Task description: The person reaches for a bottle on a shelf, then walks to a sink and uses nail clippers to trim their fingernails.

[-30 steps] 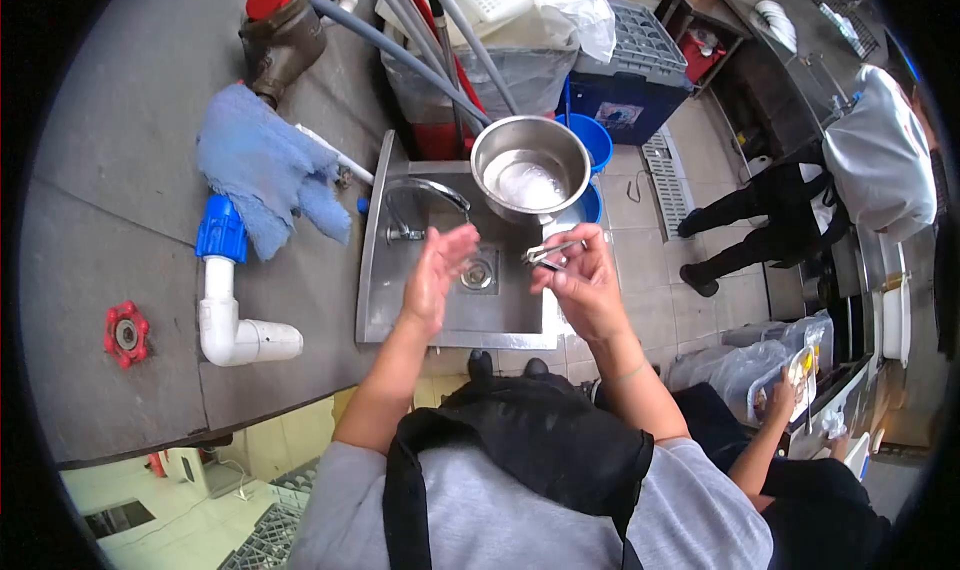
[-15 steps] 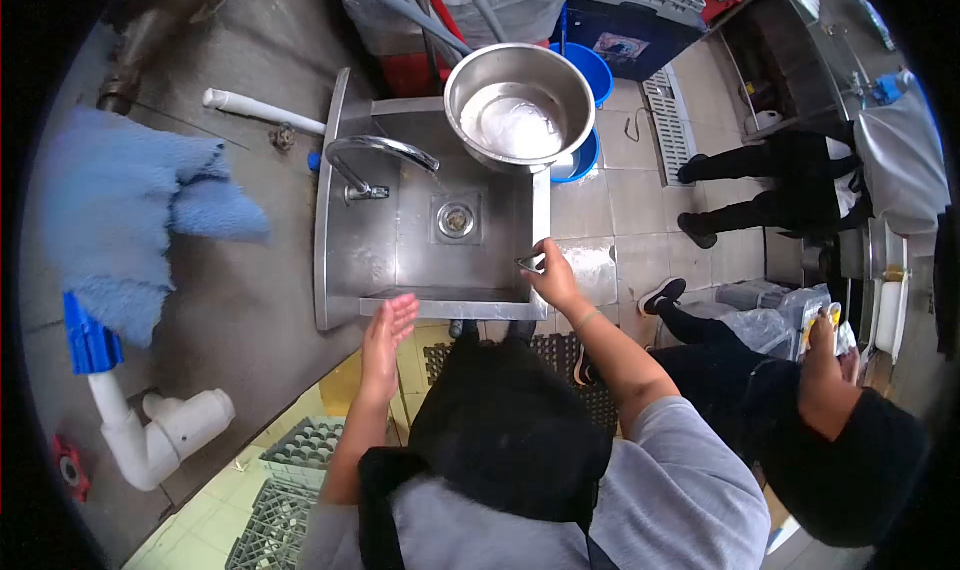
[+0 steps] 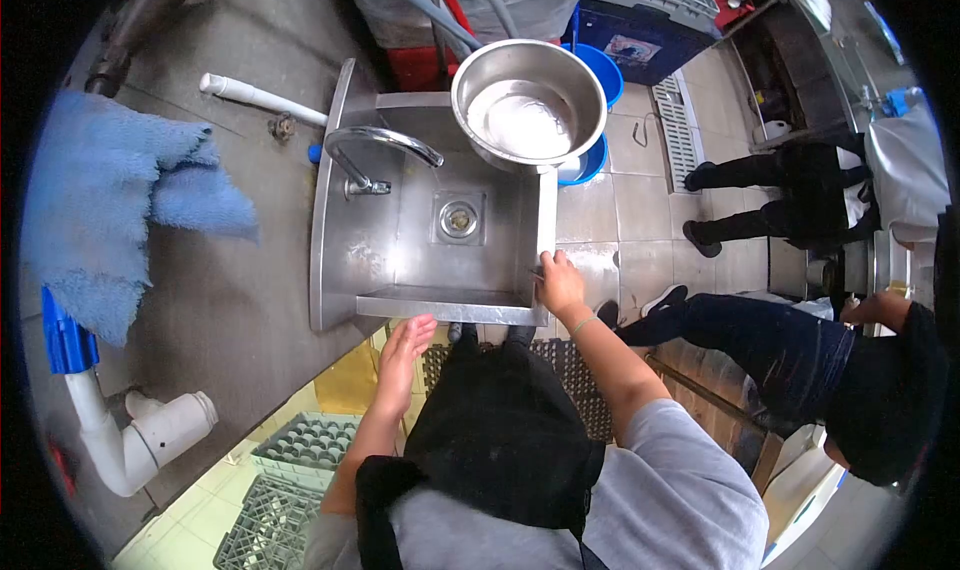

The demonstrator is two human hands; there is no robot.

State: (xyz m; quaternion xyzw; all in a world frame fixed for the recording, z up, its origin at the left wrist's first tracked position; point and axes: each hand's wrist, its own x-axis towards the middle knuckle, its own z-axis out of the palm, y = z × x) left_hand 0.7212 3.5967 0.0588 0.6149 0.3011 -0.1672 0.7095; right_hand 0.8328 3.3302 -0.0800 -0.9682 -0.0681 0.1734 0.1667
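Note:
A steel sink (image 3: 370, 260) with a curved chrome faucet (image 3: 385, 140) and a round drain lies in front of me. My right hand (image 3: 560, 283) is at the sink's near right corner, fingers closed round a small dark object that I cannot make out. My left hand (image 3: 402, 355) is held just off the sink's near edge, its fingers stretched out and holding nothing. A large steel pot (image 3: 528, 105) rests over the sink's far right corner, with what looks like a little liquid at its bottom.
Blue cloth (image 3: 110, 190) hangs over a pipe at the left. Blue buckets (image 3: 598, 75) stand beyond the pot. Crates (image 3: 275, 520) are at the lower left. One person (image 3: 760, 355) is at the right, and another person's legs (image 3: 745, 175) show farther back.
My left hand has moved slightly right. The small object in my right hand is now mostly hidden, with the hand lower. The nearer person has shifted right, and the view has moved slightly.

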